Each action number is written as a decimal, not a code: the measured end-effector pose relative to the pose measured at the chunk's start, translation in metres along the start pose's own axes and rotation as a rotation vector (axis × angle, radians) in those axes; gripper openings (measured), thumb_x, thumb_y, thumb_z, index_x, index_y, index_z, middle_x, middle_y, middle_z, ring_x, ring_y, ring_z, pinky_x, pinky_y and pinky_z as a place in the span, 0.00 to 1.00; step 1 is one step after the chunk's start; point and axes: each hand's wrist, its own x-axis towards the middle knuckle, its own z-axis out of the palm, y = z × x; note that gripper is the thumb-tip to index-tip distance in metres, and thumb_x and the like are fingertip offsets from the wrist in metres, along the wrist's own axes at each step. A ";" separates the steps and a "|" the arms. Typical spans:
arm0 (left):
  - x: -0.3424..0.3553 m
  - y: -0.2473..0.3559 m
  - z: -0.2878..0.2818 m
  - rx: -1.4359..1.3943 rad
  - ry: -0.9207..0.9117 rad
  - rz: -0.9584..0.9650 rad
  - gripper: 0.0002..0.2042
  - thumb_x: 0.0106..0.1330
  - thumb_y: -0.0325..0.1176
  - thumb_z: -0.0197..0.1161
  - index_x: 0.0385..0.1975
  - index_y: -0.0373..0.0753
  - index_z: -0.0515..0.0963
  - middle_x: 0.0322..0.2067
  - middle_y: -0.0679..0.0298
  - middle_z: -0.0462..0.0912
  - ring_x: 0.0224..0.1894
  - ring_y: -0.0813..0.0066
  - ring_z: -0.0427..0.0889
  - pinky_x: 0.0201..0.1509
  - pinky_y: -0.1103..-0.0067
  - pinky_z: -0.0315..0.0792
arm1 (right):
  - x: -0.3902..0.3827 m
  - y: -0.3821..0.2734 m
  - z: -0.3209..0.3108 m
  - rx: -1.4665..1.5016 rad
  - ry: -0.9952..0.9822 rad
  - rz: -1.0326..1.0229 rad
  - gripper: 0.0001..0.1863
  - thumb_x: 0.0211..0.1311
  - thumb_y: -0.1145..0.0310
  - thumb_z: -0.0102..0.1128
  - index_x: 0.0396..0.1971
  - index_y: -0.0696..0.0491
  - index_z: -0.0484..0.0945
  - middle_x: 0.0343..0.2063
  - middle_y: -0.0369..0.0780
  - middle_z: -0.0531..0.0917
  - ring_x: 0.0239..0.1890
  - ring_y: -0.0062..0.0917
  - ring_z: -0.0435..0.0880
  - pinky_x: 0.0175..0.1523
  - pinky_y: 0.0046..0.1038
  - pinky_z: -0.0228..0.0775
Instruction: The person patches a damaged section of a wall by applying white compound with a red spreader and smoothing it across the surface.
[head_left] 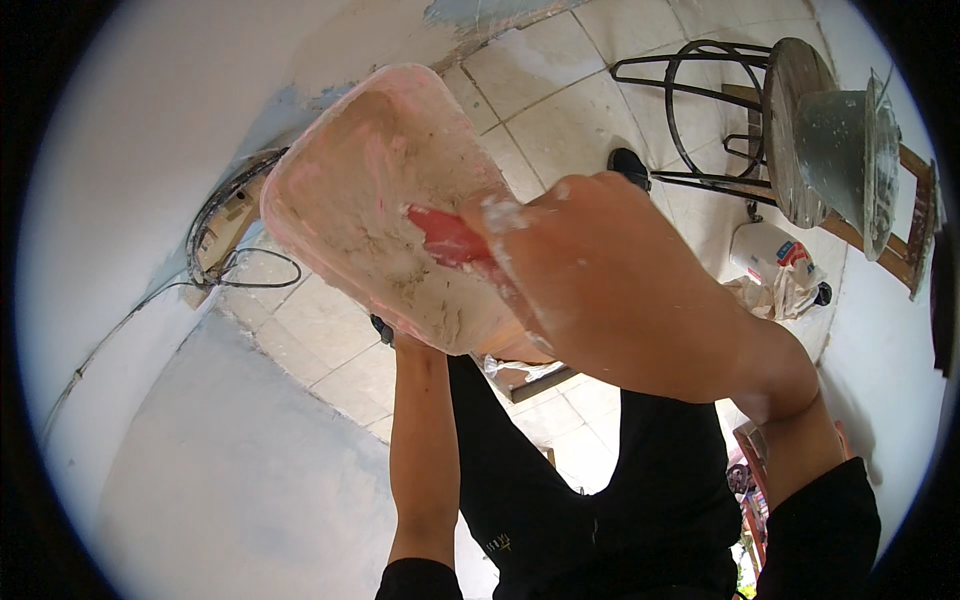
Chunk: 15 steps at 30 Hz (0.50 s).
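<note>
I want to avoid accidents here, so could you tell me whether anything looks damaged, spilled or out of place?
Yes. Black cables form loose, untidy loops beside the wall, whose surface shows irregular bluish patches, as if paint were worn or unfinished. White smears also mark the right hand.

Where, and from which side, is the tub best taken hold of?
Probably under its near end, palm up from below: the tub is open on top, paste coats the inside, and the right hand holds the red tool over the right side. The left forearm reaches under that near end, though its hand is hidden.
</note>
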 end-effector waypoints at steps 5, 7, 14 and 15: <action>-0.005 0.010 0.002 0.065 -0.005 0.000 0.35 0.54 0.58 0.52 0.59 0.45 0.55 0.59 0.61 0.56 0.59 0.59 0.57 0.54 0.56 0.58 | 0.015 0.001 0.006 0.223 -0.191 -0.051 0.14 0.43 0.67 0.61 0.27 0.63 0.73 0.14 0.47 0.75 0.21 0.38 0.77 0.30 0.33 0.69; -0.004 0.009 0.005 0.076 -0.008 0.004 0.35 0.54 0.58 0.52 0.59 0.45 0.55 0.59 0.60 0.56 0.59 0.58 0.57 0.55 0.56 0.58 | 0.013 0.012 0.024 0.302 -0.042 -0.119 0.14 0.43 0.69 0.61 0.27 0.63 0.73 0.16 0.47 0.75 0.23 0.38 0.77 0.32 0.33 0.69; -0.014 0.010 0.005 0.124 -0.008 -0.008 0.36 0.55 0.57 0.51 0.60 0.44 0.54 0.59 0.59 0.55 0.59 0.58 0.58 0.56 0.57 0.58 | 0.019 0.027 0.028 0.543 -0.269 0.107 0.13 0.45 0.70 0.60 0.31 0.59 0.76 0.24 0.45 0.77 0.27 0.40 0.76 0.36 0.32 0.70; -0.015 0.011 0.005 0.130 -0.012 -0.015 0.36 0.55 0.57 0.51 0.60 0.44 0.53 0.60 0.59 0.55 0.59 0.58 0.58 0.57 0.57 0.57 | 0.017 0.029 0.034 0.550 -0.270 0.108 0.13 0.45 0.70 0.60 0.31 0.59 0.76 0.24 0.45 0.77 0.27 0.40 0.76 0.36 0.32 0.70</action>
